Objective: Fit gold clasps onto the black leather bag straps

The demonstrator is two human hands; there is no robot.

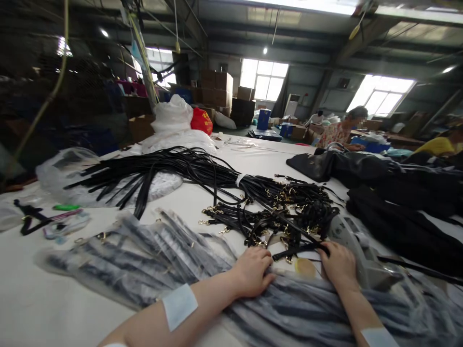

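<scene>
My right hand [340,265] is closed on the end of a black strap [298,249], which stretches left across the table toward my other hand. Just left of the strap's far tip, my left hand [253,272] rests at the edge of the plastic-wrapped straps [300,303], its fingers curled down and their tips hidden. I cannot make out what those fingers hold. Beyond both hands lies a tangled heap of black straps [307,209] with gold-coloured clasps. A white band [240,180] circles the long bundle of straps [173,164] behind it.
A grey machine or dispenser [356,246] stands beside my right hand. Dark fabric pieces [408,207] cover the table's right side. Clear plastic [68,168] and a green object [66,207] lie at left. White sacks [177,118] and a person [336,132] are farther back.
</scene>
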